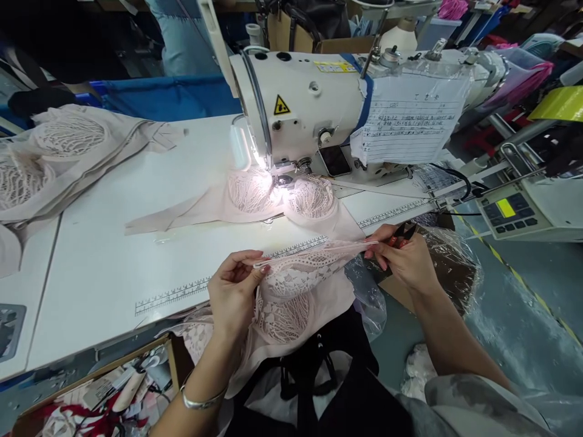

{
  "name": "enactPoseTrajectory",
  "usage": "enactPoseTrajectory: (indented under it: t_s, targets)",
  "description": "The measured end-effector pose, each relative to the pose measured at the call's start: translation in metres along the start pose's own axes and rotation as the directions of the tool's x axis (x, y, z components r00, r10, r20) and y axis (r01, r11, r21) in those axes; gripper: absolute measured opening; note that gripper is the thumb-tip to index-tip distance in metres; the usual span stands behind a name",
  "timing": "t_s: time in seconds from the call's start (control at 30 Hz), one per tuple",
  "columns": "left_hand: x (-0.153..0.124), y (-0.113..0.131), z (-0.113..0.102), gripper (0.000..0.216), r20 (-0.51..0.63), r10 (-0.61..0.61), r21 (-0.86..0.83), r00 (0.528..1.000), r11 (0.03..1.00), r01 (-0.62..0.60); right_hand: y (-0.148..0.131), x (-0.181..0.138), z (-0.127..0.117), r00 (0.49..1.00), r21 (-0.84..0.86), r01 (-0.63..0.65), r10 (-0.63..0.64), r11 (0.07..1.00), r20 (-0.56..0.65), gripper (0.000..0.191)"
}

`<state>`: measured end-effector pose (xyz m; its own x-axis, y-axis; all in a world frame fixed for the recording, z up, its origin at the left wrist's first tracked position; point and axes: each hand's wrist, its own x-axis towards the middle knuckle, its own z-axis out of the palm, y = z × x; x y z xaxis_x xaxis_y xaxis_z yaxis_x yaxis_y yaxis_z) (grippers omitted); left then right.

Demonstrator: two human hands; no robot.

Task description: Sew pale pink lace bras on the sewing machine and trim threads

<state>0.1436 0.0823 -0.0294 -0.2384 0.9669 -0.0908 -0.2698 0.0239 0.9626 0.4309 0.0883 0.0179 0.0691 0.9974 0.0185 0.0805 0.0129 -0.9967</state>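
Observation:
A pale pink lace bra [286,315] hangs at the table's front edge, its upper edge stretched between my two hands. My left hand [234,291] pinches one end of that edge between thumb and fingers. At the other end my right hand [405,258] pinches the fabric, and small thread snips [401,235] with red handles are also held in its palm. Another pink bra [314,200] lies on the table under the lit head of a white sewing machine [305,91]; its needle area is partly hidden by glare.
More pink bras [68,145] lie piled on the left of the white table [104,255]. Ruler strips [173,294] run along its front. A control box [514,209] stands right. Below left is a carton [170,364] of scraps. Behind the table stands another person [182,39].

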Motion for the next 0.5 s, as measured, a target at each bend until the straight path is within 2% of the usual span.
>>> enactPoseTrajectory:
  t_s: [0.17,0.33,0.5]
  targets:
    - [-0.004,0.003,0.002,0.022,0.046,0.059,0.061,0.997,0.996,-0.061,-0.001,0.005,-0.012,0.998,0.006,0.040,-0.041,0.999,0.039,0.014]
    - [-0.007,0.010,0.003,0.023,0.120,0.086,0.013,0.989,0.996,-0.088,-0.006,0.011,-0.019,0.979,0.033,0.152,-0.155,0.988,0.131,0.011]
    - [-0.005,0.006,-0.003,0.023,0.129,0.098,-0.005,0.987,0.995,-0.098,-0.008,0.006,-0.021,0.978,-0.003,0.178,-0.177,0.984,0.109,0.010]
